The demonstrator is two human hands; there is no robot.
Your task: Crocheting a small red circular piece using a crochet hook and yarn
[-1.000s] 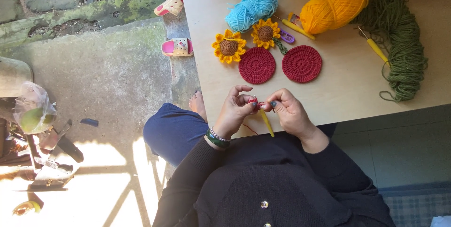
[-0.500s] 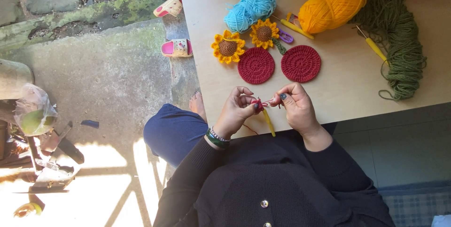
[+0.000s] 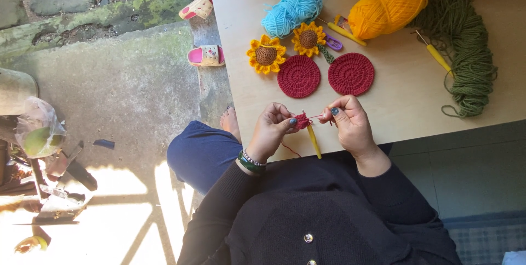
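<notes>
Dark red crochet piece (image 3: 302, 121), small, pinched by left hand (image 3: 272, 132) just above the table (image 3: 241, 95) near edge. Right hand (image 3: 350, 124) pinches red yarn strand taut beside it. Yellow crochet hook (image 3: 314, 141) hangs below the piece. Two red crocheted discs (image 3: 298, 76) lie beyond. Risk: the loosely hanging hook may slip out and drop stitches. Against half a second ago: right hand has drawn slightly away from the piece.
</notes>
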